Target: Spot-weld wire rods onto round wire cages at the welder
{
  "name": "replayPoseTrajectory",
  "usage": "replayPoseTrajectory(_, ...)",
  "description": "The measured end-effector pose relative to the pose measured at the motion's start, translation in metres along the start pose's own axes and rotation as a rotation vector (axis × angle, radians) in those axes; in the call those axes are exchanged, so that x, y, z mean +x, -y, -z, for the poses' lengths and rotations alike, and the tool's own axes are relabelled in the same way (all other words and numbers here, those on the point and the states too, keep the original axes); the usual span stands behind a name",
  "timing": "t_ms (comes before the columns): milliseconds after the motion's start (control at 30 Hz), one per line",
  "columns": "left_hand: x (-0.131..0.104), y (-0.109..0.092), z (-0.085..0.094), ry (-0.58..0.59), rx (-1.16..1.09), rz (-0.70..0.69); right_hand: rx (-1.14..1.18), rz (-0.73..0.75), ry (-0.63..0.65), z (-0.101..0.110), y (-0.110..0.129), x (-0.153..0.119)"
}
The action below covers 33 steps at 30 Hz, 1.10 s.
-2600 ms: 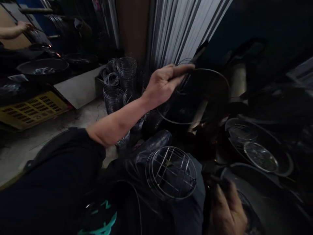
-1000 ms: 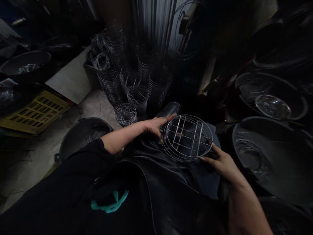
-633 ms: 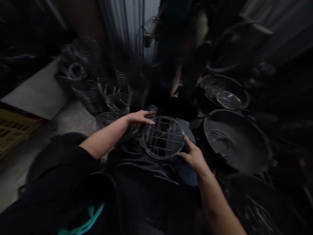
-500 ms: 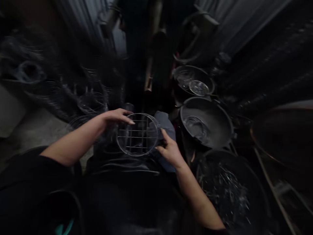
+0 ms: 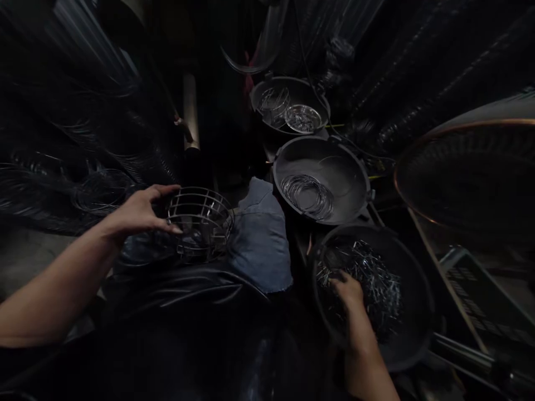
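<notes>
My left hand (image 5: 144,214) grips the left rim of a round wire basket (image 5: 200,214), thumb and fingers spread around its edge. The basket is tilted, with crossed wires showing through it, and it rests over my lap beside a blue-grey denim cloth (image 5: 261,239). Over to the right, my right hand (image 5: 350,291) reaches into a dark round pan, its fingertips among short, shiny wire pieces (image 5: 380,284). Those fingers are bent together, and whatever lies between them is too dark to make out.
Behind the near pan (image 5: 424,328), a second pan (image 5: 355,167) holds a coil of wire rings (image 5: 309,195). A farther pan (image 5: 261,92) carries wire frames and a small dish of bits (image 5: 303,118). A metal bar (image 5: 191,111) points toward me; a copper-rimmed round thing (image 5: 455,223) stands right.
My right hand has let go of the basket and moved right into the pan of wire pieces. The left hand still holds the basket, now tilted. The view has swung right.
</notes>
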<state>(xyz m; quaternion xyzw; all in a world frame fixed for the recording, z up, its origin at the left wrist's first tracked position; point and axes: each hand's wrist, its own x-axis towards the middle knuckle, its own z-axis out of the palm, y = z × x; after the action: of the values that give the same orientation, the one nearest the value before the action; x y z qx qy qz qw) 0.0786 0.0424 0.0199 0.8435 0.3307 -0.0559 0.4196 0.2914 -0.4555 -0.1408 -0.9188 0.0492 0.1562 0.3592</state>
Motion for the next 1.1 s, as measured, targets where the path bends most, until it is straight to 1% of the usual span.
replayPoseTrajectory(67, 0.004, -0.002, -0.014, 0.060, 0.154, -0.043, -0.070, -0.039, 0.068, -0.003, -0.018, -0.005)
replayPoseTrajectory(167, 0.007, -0.002, -0.026, 0.111, 0.212, -0.076, -0.134, -0.077, 0.140, -0.012, -0.030, -0.017)
replayPoseTrajectory(233, 0.010, -0.003, -0.027, 0.126, 0.199, -0.061, -0.149, -0.093, 0.160, -0.020, -0.031, -0.021)
replayPoseTrajectory(300, 0.012, -0.004, -0.027, 0.137, 0.186, -0.051, -0.143, -0.106, 0.162, -0.029, -0.028, -0.019)
replayPoseTrajectory(367, 0.014, -0.004, -0.027, 0.145, 0.184, -0.056, -0.117, -0.124, 0.161, -0.036, -0.023, -0.009)
replayPoseTrajectory(433, 0.015, -0.004, -0.027, 0.152, 0.198, -0.071, -0.078, -0.156, 0.174, -0.039, -0.019, 0.004)
replayPoseTrajectory(500, 0.015, -0.002, -0.027, 0.156, 0.210, -0.086, -0.031, -0.209, 0.198, -0.035, -0.015, 0.016)
replayPoseTrajectory(567, 0.014, 0.000, -0.027, 0.155, 0.207, -0.094, 0.024, -0.271, 0.225, -0.028, -0.013, 0.022)
replayPoseTrajectory(667, 0.014, 0.004, -0.026, 0.143, 0.186, -0.089, 0.099, -0.335, 0.267, -0.013, -0.011, 0.020)
replayPoseTrajectory(767, 0.015, 0.008, -0.026, 0.137, 0.165, -0.090, 0.119, -0.352, 0.287, -0.001, -0.009, 0.011)
replayPoseTrajectory(867, 0.016, 0.009, -0.026, 0.145, 0.158, -0.094, 0.079, -0.329, 0.326, 0.004, -0.006, 0.005)
replayPoseTrajectory(933, 0.016, 0.008, -0.026, 0.148, 0.181, -0.098, 0.013, -0.277, 0.377, 0.007, -0.004, 0.003)
replayPoseTrajectory(1000, 0.014, 0.007, -0.026, 0.148, 0.220, -0.108, -0.104, -0.196, 0.424, 0.008, 0.001, -0.001)
replayPoseTrajectory(1100, 0.012, 0.008, -0.027, 0.142, 0.239, -0.135, -0.351, -0.023, 0.457, 0.006, 0.014, -0.013)
